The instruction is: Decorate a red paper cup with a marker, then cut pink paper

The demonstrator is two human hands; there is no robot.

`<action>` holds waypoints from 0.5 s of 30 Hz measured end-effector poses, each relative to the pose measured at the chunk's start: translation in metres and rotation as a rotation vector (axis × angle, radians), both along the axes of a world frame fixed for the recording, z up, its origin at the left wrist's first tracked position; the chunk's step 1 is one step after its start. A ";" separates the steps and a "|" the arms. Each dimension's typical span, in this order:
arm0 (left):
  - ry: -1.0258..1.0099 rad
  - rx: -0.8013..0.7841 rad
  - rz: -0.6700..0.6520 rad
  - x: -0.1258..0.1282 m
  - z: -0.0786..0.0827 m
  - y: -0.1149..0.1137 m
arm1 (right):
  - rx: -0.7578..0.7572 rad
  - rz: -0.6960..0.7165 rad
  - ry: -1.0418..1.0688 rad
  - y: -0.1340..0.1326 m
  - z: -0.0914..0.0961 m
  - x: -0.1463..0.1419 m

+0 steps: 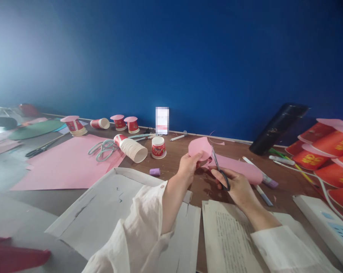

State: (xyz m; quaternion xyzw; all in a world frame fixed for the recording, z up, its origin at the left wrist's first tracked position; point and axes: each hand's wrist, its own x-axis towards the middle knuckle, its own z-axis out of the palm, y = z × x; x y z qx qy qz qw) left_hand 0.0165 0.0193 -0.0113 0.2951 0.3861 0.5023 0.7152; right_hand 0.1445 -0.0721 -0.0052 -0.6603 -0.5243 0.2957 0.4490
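My left hand (190, 163) pinches a rounded pink paper piece (200, 148) and holds it up above the wooden table (177, 163). My right hand (235, 185) grips dark-handled scissors (220, 171), whose blades meet the pink piece's right edge. A longer strip of the same pink paper (239, 168) trails to the right over the table. Both of my sleeves are white.
A large pink sheet (66, 163), a stack of paper cups (131, 148) lying on its side, a grey cord (101, 148), several red cups (158, 147), a second pair of scissors (42, 148), pens, white printed papers (228, 235), a black bottle (278, 127) and red cups at right (330, 159).
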 end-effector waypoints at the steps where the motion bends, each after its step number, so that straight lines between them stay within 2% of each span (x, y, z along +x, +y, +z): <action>1: 0.009 -0.003 0.001 0.000 0.000 0.000 | -0.004 0.002 0.008 0.000 -0.001 0.000; 9: -0.033 -0.006 -0.014 0.000 0.007 -0.004 | -0.023 -0.013 0.070 0.001 -0.003 0.000; 15: 0.049 0.037 -0.045 -0.001 0.002 -0.001 | -0.024 -0.023 0.067 0.000 -0.001 0.000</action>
